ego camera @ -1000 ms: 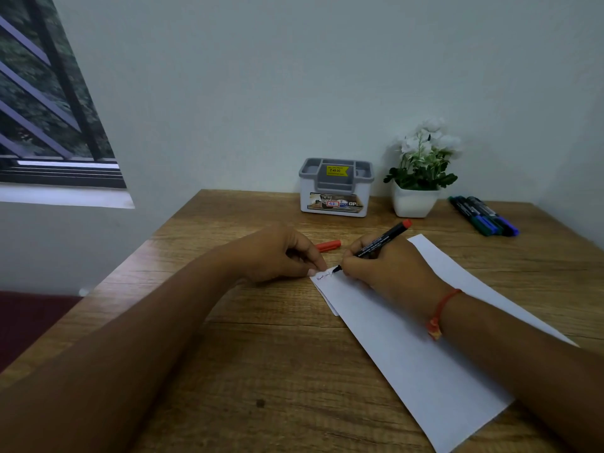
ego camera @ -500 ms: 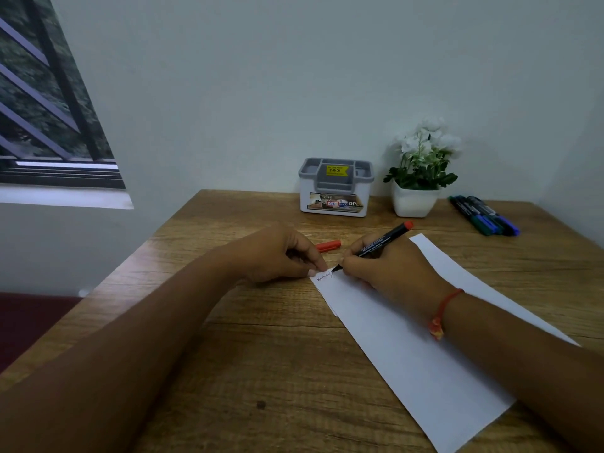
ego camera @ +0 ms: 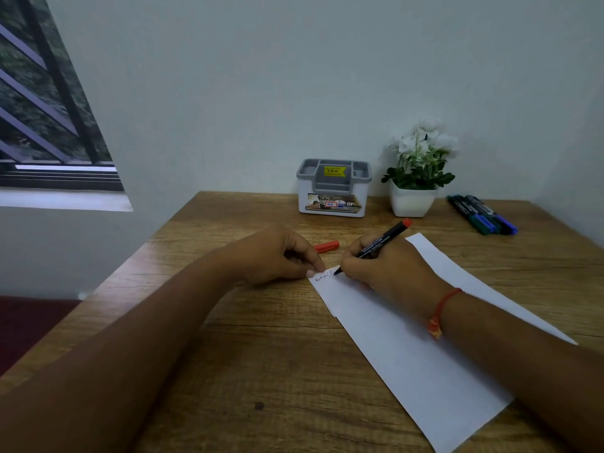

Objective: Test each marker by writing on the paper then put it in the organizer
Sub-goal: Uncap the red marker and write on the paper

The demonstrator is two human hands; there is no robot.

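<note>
Barely differs from half a second ago. Still grips the black marker [ego camera: 382,238] in the right hand [ego camera: 389,269], fingers clenched round the barrel, tip down on the paper [ego camera: 425,354] near its far left corner, red rear end tilted up and off to the right as before. Adds a touch more to the scribble [ego camera: 322,277], now a little longer toward the tip. Keeps the left hand [ego camera: 274,256] where it was, fingers curled in, tips pinning that same corner to the table [ego camera: 261,354]. Wears a red thread [ego camera: 441,308] on the right wrist.

Leaves the red cap [ego camera: 327,246] lying on the wood just behind the hands, apart from the paper, on the way to the grey-and-white organizer [ego camera: 333,191] upright against the wall. Just right of the organizer, a white pot of white flowers [ego camera: 411,201]; right again, a cluster of dark markers [ego camera: 483,214] with blue and green ends, side by side near the far right edge.

Lays the paper on a slant, from the pinned corner down toward the near right, under the right forearm, near end close to the table's front edge. Left edge of the table just beyond the left forearm, dark red floor below it, barred window [ego camera: 49,109] up on the left. Bare wood between cap and organizer, and between the paper's right side and the marker cluster.
</note>
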